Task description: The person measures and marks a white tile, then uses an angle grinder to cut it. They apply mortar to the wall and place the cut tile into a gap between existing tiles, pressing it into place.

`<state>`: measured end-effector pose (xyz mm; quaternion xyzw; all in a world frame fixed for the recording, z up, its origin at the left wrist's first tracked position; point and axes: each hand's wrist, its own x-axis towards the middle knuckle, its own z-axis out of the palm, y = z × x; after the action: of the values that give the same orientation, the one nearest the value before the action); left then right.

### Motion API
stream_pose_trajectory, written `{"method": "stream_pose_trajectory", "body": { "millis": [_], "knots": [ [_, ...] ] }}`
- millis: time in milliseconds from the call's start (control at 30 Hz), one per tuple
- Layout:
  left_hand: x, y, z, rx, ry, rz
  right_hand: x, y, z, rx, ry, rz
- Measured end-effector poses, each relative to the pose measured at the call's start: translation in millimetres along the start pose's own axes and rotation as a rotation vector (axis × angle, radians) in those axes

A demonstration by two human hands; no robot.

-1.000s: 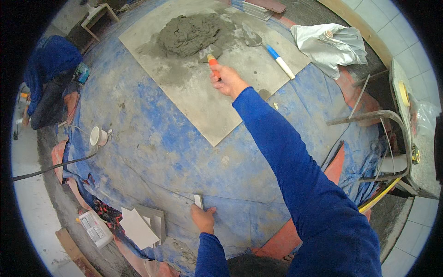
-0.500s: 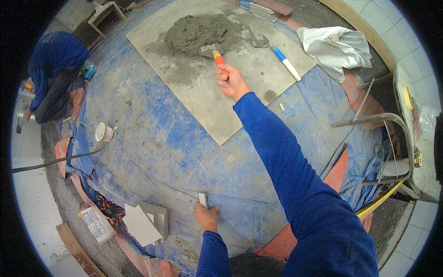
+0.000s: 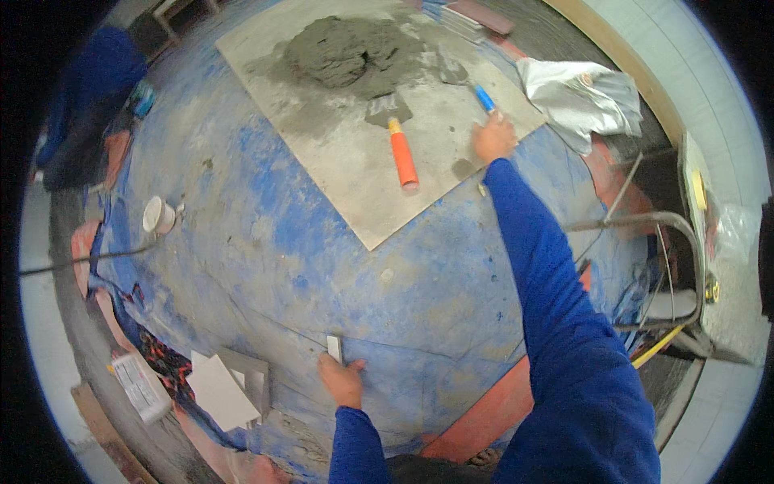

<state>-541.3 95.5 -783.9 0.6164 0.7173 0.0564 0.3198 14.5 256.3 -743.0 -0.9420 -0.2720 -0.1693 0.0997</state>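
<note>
My right hand (image 3: 494, 139) is closed around the handle of a pointing trowel (image 3: 484, 98), covering its white end; the blue part shows past my fingers. The trowel's grey blade lies on a large grey board (image 3: 363, 206). An orange-handled putty knife (image 3: 404, 161) rests by itself on the board, its blade beside a heap of wet grey mortar (image 3: 343, 52). Nearer to me, my left hand (image 3: 343, 381) grips a narrow white tile piece (image 3: 334, 348), seen almost edge-on, above the blue tarp.
Stacked tiles (image 3: 226, 391) and a white jug (image 3: 141, 387) are at the lower left. A white cup (image 3: 159, 216) stands on the tarp. At right are a silver bag (image 3: 580, 101) and a metal frame (image 3: 685, 234). Another person (image 3: 93, 97) crouches at far left.
My right hand has let go of the putty knife, leaving it on the board, and moved right to the pointing trowel's handle. My left hand still holds the tile piece.
</note>
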Motion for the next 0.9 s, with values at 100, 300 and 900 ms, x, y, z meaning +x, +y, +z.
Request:
{"method": "stream_pose_trajectory", "body": {
  "millis": [100,300,900],
  "knots": [
    [-3,0,1,-0.002,0.021,-0.023,26,28,20,0.018,-0.258,0.059],
    [-3,4,-1,0.038,0.034,0.005,1,-2,14,0.394,-0.247,0.072],
    [-3,9,-5,0.018,0.033,-0.013,-11,-155,-54,1.856,-1.030,0.745]
  ]
}}
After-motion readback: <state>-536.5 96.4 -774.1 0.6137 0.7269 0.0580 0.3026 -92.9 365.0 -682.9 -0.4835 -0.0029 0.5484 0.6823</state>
